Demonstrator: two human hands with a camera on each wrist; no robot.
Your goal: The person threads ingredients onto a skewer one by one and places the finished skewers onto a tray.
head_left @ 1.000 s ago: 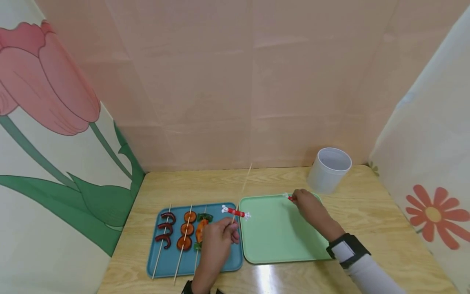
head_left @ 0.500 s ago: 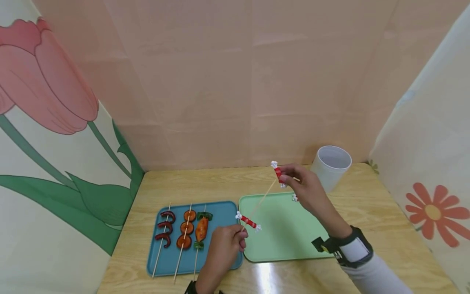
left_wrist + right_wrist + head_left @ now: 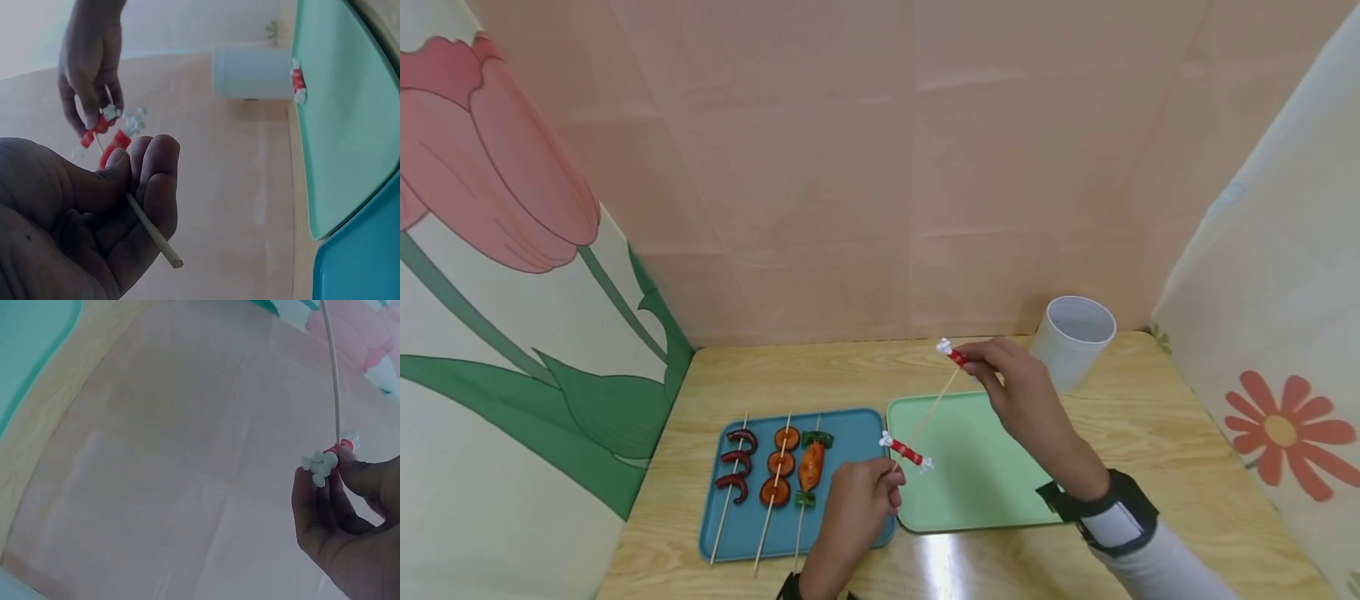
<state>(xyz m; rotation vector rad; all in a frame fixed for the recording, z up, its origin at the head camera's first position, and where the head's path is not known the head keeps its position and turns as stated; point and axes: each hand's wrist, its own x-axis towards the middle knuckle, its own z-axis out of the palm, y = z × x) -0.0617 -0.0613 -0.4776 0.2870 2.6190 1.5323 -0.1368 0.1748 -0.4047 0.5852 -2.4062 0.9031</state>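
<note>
My left hand [image 3: 859, 504] pinches the lower part of a thin wooden skewer [image 3: 934, 407], which slants up to the right. A red piece with white frilly ends [image 3: 907, 453], like a toy candy, is threaded crosswise on it, just above my fingers. At the upper tip, my right hand [image 3: 1030, 404] pinches a second such red piece [image 3: 957, 357] by thumb and fingers; the tip meets its middle. In the left wrist view a third red piece [image 3: 298, 80] lies at the far edge of the green tray [image 3: 350, 112]; my right hand hides it in the head view.
The blue tray [image 3: 718, 533] at left bears three filled skewers: dark curled pieces [image 3: 735, 479], brown round slices [image 3: 777, 467] and an orange piece between green ones [image 3: 812, 467]. A white cup [image 3: 1067, 354] stands behind the green tray. A papered wall [image 3: 910, 208] closes the back.
My right hand has lifted a red piece from the green tray's back edge and brought it to the skewer's tip. My left hand has shifted slightly right, tilting the skewer further right.
</note>
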